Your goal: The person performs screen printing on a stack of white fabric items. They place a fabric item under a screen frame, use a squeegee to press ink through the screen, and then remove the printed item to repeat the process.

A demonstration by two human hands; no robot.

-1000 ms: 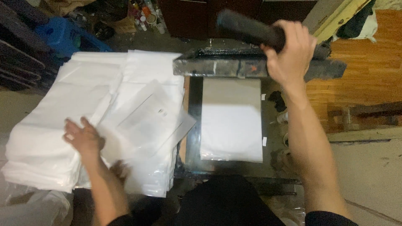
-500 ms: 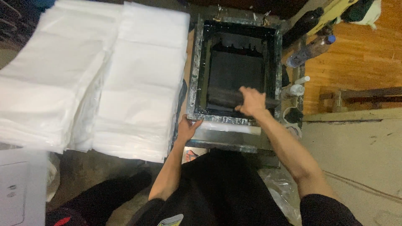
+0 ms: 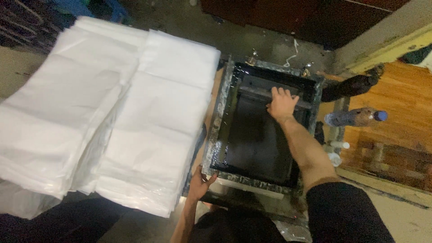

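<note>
A screen frame [image 3: 219, 118] lies flat in the centre of the picture, its rim smeared with dark ink and its mesh black. Across the upper part of the mesh lies a squeegee [image 3: 256, 91], a long grey bar running left to right. The right hand [image 3: 282, 104] rests on top of that bar at its right end, fingers [image 3: 281, 92] together and curled over it towards the far side of the frame, gripping the bar; the thumb is hidden. The arm runs down to the lower right, into a dark sleeve.

The left hand [image 3: 199, 182] sits at the lower left corner of the frame, palm against the rim, fingers spread and bent up along the corner, holding it rather than closing round anything.

To the left, filling the left half of the picture, lie two stacks of white bags [image 3: 153, 121], the nearer one just beside the frame. At right centre a plastic bottle [image 3: 353, 118] with a blue cap lies on its side by a wooden floor [image 3: 405, 96].
</note>
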